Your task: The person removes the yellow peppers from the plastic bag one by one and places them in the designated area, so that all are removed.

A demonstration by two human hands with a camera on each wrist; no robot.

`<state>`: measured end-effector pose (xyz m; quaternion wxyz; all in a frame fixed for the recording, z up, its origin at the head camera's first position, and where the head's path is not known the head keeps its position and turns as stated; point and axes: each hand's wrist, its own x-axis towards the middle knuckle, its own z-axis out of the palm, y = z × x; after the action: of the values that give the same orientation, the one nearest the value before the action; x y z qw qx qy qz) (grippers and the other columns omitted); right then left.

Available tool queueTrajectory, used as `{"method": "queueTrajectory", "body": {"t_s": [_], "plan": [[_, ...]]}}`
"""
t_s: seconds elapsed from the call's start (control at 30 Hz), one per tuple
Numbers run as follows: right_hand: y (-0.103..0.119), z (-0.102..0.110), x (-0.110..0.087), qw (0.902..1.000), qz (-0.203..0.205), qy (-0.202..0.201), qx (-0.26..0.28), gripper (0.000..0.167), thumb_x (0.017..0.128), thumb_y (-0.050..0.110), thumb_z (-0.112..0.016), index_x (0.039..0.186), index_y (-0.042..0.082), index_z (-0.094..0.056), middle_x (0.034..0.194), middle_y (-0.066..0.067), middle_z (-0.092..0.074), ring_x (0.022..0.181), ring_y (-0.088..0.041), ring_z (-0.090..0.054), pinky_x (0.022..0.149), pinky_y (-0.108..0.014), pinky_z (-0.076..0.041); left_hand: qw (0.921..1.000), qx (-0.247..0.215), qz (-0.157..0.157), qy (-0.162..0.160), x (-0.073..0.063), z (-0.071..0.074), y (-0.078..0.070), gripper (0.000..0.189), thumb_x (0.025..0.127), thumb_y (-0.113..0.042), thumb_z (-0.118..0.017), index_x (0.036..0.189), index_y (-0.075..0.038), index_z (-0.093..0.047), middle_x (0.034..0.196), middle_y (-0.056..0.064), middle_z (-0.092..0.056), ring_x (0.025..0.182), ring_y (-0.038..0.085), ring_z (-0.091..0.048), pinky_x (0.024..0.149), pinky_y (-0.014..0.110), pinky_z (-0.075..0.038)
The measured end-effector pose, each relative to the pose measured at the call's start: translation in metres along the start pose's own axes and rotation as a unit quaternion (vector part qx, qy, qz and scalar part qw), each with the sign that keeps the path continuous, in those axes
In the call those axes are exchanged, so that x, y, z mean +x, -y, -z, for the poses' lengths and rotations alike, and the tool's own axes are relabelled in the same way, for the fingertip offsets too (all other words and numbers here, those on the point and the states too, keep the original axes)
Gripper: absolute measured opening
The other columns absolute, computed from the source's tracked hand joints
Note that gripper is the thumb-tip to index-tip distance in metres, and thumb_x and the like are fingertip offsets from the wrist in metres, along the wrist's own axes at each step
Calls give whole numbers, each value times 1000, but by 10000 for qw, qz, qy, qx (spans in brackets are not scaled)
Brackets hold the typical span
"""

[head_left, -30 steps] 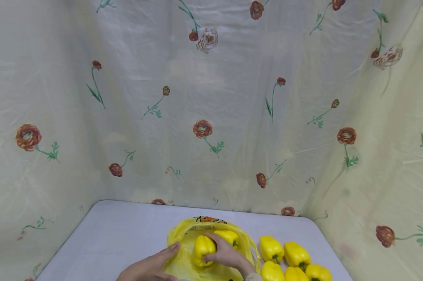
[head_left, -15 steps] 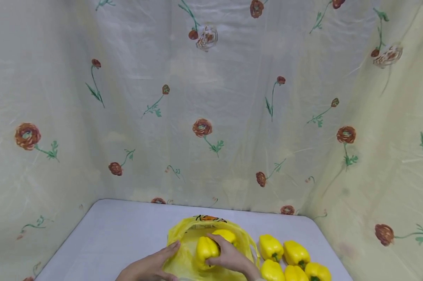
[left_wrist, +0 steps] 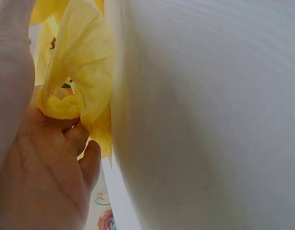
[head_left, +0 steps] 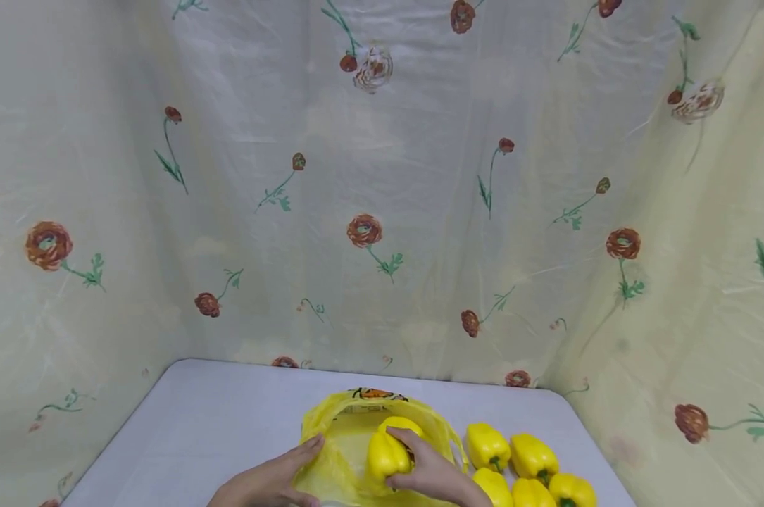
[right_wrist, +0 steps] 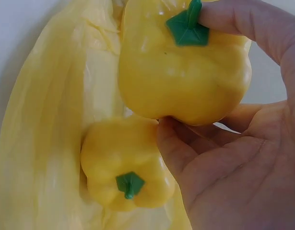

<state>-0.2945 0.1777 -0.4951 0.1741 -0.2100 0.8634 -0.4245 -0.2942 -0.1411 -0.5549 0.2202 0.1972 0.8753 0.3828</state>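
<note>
A yellow plastic bag (head_left: pixel 331 412) lies on the table with its mouth held wide. My left hand (head_left: pixel 270 479) holds the bag's left rim; in the left wrist view its fingers (left_wrist: pixel 77 139) curl at the yellow plastic. Inside the mouth, my right hand (head_left: pixel 435 475) grips a yellow bell pepper (head_left: pixel 384 458). The right wrist view shows the thumb by this pepper's green stem (right_wrist: pixel 193 21) and the fingers under its other side. Another yellow bell pepper (right_wrist: pixel 125 160) sits in the bag beside it, partly hidden in the head view.
To the right of the bag, several yellow bell peppers (head_left: pixel 534 458) are grouped on the white table (head_left: pixel 229 408). A flowered curtain (head_left: pixel 420 246) stands behind the table and along both sides.
My right hand has moved the gripped pepper to the right inside the bag, towards the other pepper. The left hand stays at the bag's rim.
</note>
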Motion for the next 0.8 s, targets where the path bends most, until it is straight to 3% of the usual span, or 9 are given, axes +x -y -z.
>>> {"method": "queueTrajectory", "body": {"t_s": [0.17,0.3,0.43,0.63,0.8], "plan": [[1,8,-14,9997,-191,-144,-59,80,78,28,-79,146,13,-39,139,-13,-48,110,-25,-52,90,-50,-47,9999,-101,46,-6,1,-1,0,104,74,-55,-72,155,-16,-20,161,10,-22,146,38,-23,111,63,-26],[-2,14,-22,9988,-418,-254,-89,82,77,33,-80,146,17,-40,143,-15,-45,115,-27,-51,92,-53,-46,9999,131,-79,-1,0,0,-1,104,76,-57,-70,155,-14,-19,161,9,-21,146,36,-22,112,61,-27],[-6,20,-28,9986,-440,-303,-15,83,76,32,-80,147,16,-39,146,-17,-42,120,-30,-48,96,-58,-43,9996,248,-115,31,-1,1,-2,104,77,-59,-69,155,-13,-18,162,8,-20,146,36,-22,112,60,-27],[-7,25,-39,9988,-343,-346,13,83,78,31,-79,148,15,-37,147,-18,-41,126,-36,-45,97,-62,-40,9996,-186,190,53,-1,0,-3,104,75,-56,-71,155,-14,-20,161,10,-20,146,40,-20,112,64,-22],[-11,31,-47,9982,-470,-373,41,84,79,35,-78,149,18,-34,147,-17,-41,126,-36,-44,97,-62,-39,10000,-21,63,38,-2,0,-4,103,76,-57,-70,155,-15,-19,162,9,-19,146,38,-20,112,63,-23]]}}
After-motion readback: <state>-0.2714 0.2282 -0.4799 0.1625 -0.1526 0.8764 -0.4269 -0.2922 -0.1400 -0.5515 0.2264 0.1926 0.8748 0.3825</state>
